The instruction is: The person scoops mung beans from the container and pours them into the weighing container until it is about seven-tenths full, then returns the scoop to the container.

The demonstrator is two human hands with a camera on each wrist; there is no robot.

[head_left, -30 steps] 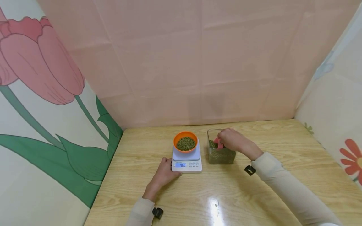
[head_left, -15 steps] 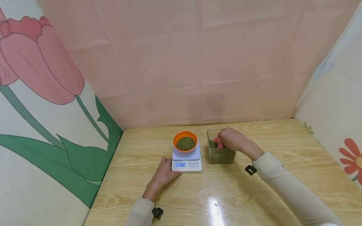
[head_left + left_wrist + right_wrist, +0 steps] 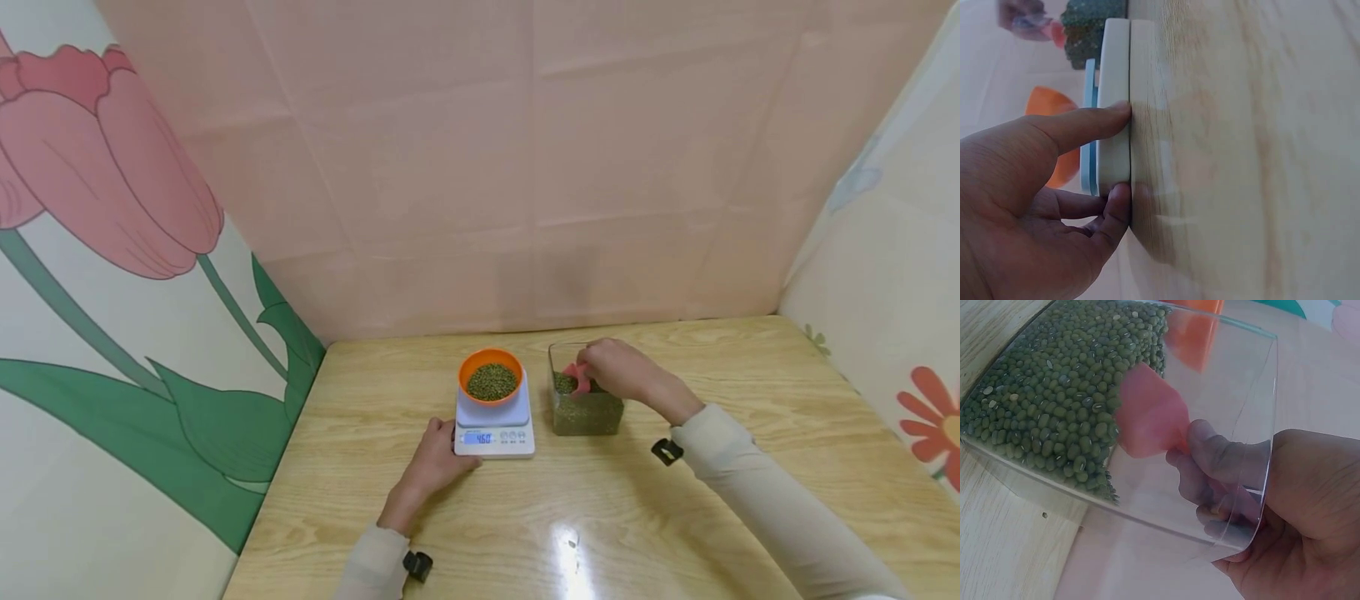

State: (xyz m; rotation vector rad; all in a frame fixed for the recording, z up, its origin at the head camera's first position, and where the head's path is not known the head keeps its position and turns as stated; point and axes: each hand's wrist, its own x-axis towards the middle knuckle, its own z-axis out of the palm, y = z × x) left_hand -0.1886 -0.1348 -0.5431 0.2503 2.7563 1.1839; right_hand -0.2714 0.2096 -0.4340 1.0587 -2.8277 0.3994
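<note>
A white kitchen scale [image 3: 495, 442] stands on the table, its display reading 460. On it sits an orange bowl [image 3: 465, 392] with mung beans [image 3: 492, 382] inside. My left hand [image 3: 435, 458] holds the scale's near left corner, thumb along the front edge and curled fingers at the side, as the left wrist view shows. To the right, a clear container [image 3: 588, 417] is partly filled with mung beans [image 3: 1054, 381]. Reaching into it, my right hand [image 3: 618, 371] grips a pink scoop [image 3: 1150, 415] by its handle; the scoop's front end is in the beans.
The wooden table [image 3: 360, 375] meets a pink-covered wall [image 3: 420, 208] at the back. Flower-patterned walls flank it left and right. One small dark speck [image 3: 1045, 515] lies beside the container. A black band [image 3: 418, 566] hangs at the left cuff.
</note>
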